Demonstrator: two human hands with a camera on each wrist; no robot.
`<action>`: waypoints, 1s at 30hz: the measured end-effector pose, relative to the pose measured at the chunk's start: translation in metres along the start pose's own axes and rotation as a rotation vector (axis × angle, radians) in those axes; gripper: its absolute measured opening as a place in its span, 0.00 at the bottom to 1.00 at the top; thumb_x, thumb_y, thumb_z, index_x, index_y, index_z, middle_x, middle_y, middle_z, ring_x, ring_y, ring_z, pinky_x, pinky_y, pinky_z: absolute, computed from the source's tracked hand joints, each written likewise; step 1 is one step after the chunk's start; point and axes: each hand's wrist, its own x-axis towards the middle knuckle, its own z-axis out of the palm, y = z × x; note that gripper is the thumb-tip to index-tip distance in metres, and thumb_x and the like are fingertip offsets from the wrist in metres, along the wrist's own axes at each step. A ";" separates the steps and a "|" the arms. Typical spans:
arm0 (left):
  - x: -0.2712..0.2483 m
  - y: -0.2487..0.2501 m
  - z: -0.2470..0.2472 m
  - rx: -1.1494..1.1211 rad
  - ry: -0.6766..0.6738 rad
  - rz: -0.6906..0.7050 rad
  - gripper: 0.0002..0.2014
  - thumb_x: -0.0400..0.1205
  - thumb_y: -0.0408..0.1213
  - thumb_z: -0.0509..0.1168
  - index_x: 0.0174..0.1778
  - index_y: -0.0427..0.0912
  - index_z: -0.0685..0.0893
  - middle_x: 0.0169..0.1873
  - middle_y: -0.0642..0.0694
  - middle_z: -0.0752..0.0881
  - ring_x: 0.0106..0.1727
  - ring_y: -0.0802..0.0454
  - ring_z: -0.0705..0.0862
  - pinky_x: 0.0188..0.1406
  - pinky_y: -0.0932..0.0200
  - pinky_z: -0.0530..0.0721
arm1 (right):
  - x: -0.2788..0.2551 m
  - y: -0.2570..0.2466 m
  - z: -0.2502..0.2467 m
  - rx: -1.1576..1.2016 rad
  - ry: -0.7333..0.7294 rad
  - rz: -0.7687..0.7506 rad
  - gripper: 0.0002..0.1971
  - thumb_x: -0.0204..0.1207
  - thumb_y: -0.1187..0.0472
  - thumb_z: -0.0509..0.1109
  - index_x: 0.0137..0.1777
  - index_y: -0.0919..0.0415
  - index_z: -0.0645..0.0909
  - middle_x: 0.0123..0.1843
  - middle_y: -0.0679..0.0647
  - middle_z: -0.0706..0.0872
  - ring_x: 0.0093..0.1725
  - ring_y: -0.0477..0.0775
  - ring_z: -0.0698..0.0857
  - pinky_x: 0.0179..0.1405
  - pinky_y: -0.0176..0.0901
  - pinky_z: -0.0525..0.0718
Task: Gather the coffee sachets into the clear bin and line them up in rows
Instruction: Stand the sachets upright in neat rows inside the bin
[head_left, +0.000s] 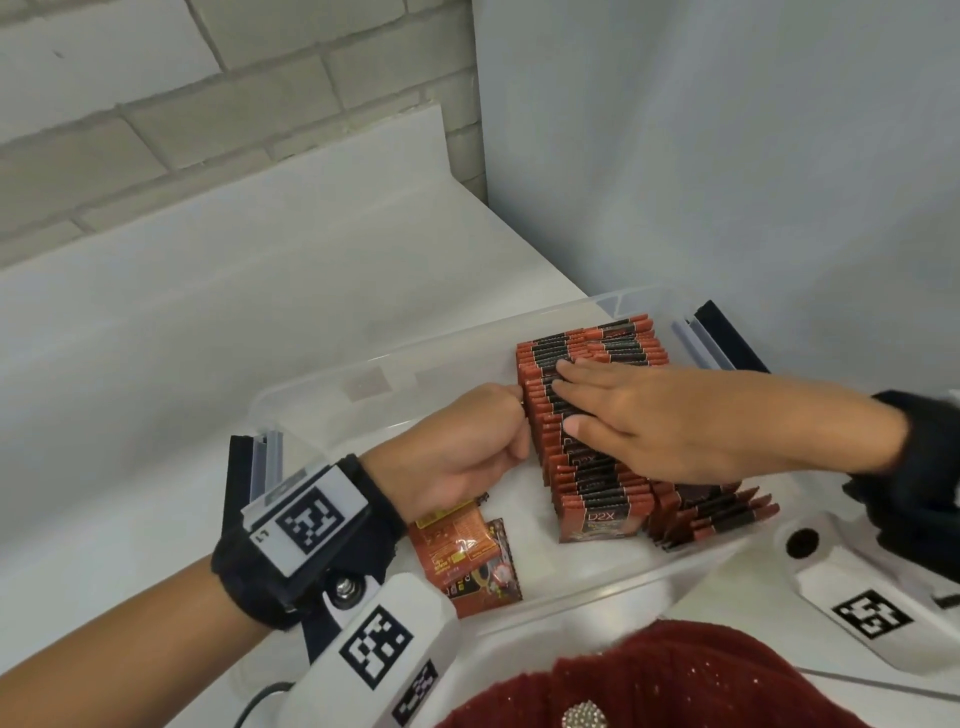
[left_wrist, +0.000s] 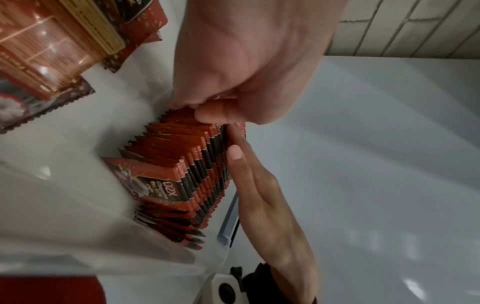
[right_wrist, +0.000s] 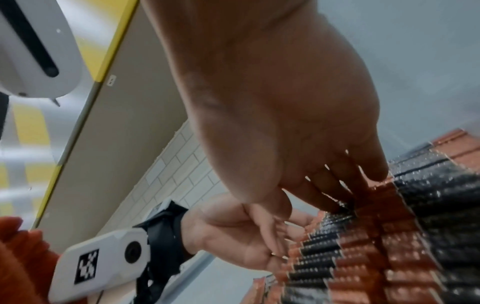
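Head view: the clear bin (head_left: 311, 400) holds upright rows of coffee sachets (head_left: 597, 467) toward 3 o'clock; loose sachets (head_left: 467, 551) lie flat at 7 o'clock. The right hand (head_left: 649, 415) lies flat, fingers straight, on the row tops. The left hand (head_left: 467, 447), fingers curled, touches the row's 9 o'clock edge. Left wrist view: the curled fingers (left_wrist: 215, 113) rest against the sachet edges; whether they grip any cannot be told. Right wrist view: extended fingertips (right_wrist: 337, 197) press the sachet tops.
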 end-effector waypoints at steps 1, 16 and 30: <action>0.000 0.000 -0.001 -0.006 0.014 -0.005 0.24 0.71 0.08 0.44 0.45 0.35 0.79 0.39 0.42 0.83 0.49 0.49 0.79 0.47 0.64 0.80 | -0.001 0.000 -0.002 0.025 0.015 -0.002 0.29 0.88 0.45 0.42 0.86 0.54 0.43 0.87 0.47 0.41 0.84 0.42 0.41 0.75 0.31 0.38; -0.006 0.003 -0.012 -0.038 0.108 -0.053 0.22 0.73 0.11 0.50 0.46 0.44 0.74 0.40 0.48 0.69 0.43 0.55 0.69 0.47 0.64 0.76 | -0.019 0.026 -0.023 0.216 0.201 -0.021 0.16 0.85 0.50 0.52 0.70 0.49 0.72 0.59 0.43 0.85 0.57 0.40 0.83 0.62 0.40 0.82; -0.047 -0.008 -0.004 0.323 -0.332 -0.285 0.40 0.74 0.12 0.46 0.78 0.47 0.43 0.55 0.31 0.88 0.40 0.50 0.85 0.45 0.61 0.81 | -0.064 0.032 -0.014 0.354 0.014 -0.259 0.14 0.82 0.57 0.57 0.46 0.39 0.81 0.45 0.29 0.87 0.49 0.33 0.86 0.48 0.25 0.80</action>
